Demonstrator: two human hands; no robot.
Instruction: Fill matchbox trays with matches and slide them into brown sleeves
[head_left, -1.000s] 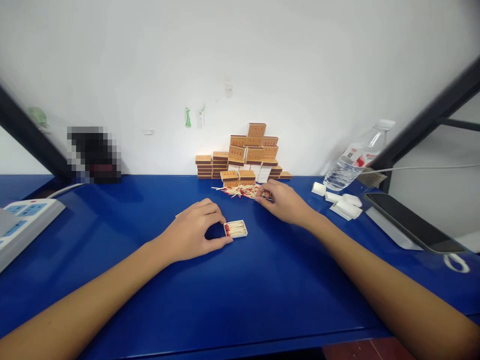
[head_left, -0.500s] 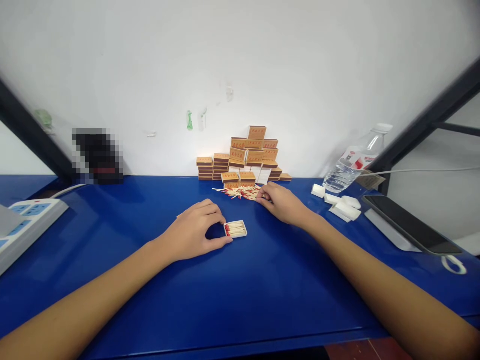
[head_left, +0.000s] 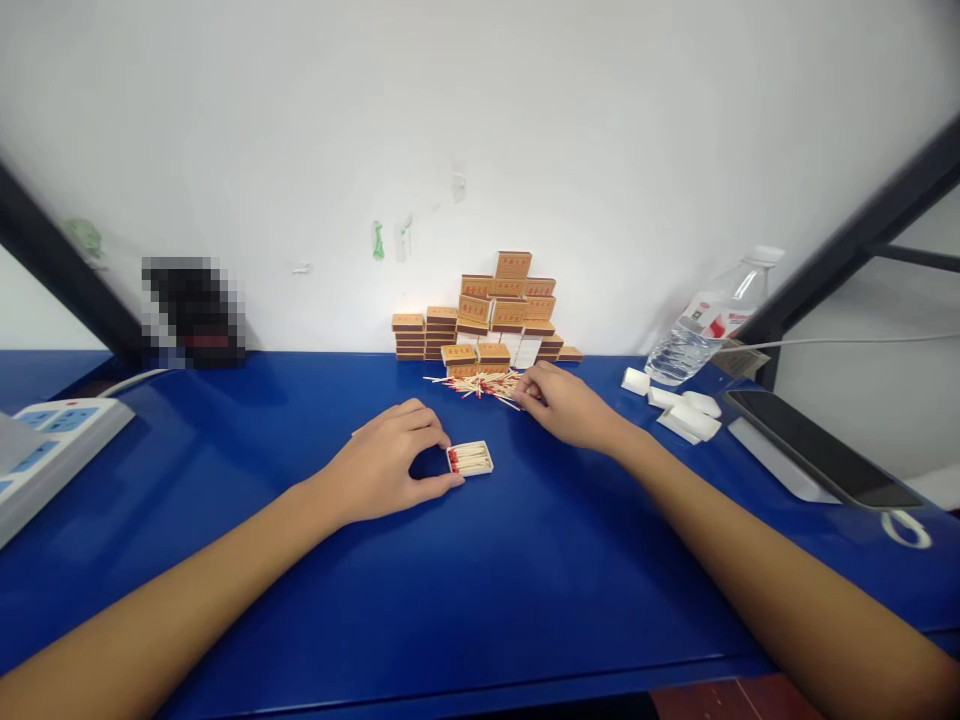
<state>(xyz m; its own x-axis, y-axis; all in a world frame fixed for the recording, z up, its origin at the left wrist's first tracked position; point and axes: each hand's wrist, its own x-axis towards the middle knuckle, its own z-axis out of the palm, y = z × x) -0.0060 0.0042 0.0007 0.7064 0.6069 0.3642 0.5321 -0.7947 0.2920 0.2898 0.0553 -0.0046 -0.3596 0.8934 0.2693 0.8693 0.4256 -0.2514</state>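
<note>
A small white matchbox tray (head_left: 470, 470) lies on the blue table with red-headed matches in it. My left hand (head_left: 401, 455) rests at its left end, thumb and fingertips around that end, gripping it. Farther back, a loose pile of matches (head_left: 480, 384) is spread before the stacked matchboxes (head_left: 510, 313). At the pile's right edge is my right hand (head_left: 551, 400), its fingers pinched together; whatever is between the fingertips is too small to make out.
To the right are several white box pieces (head_left: 694, 418), a tilted water bottle (head_left: 705, 320) and a dark phone (head_left: 817, 445) on a white block. A power strip (head_left: 67, 450) lies at the left edge. The wall (head_left: 300, 150) stands behind the boxes.
The hands stay almost in place. A loose match now shows more plainly beside my right fingertips. The whole view has shifted very slightly.
</note>
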